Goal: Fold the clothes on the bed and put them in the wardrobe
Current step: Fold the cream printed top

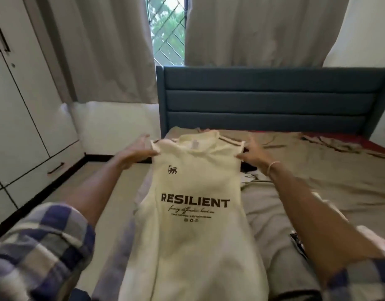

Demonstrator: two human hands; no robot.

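A cream sleeveless top [193, 235] printed with "RESILIENT" hangs stretched out in front of me over the bed [317, 170]. My left hand [136, 152] pinches its left shoulder strap and my right hand [253, 155] pinches the right strap. The top's hem falls out of view at the bottom. More clothes lie under and beside it: a grey garment [271, 224] and a black-and-white piece [250, 173] by my right wrist. The white wardrobe [20, 109] stands at the left with its doors closed.
A dark blue padded headboard [269, 101] backs the bed, with grey curtains [263, 29] and a barred window [168, 29] behind it. A strip of floor [96, 185] runs between wardrobe and bed. Red and patterned fabric [339, 142] lies at the bed's far right.
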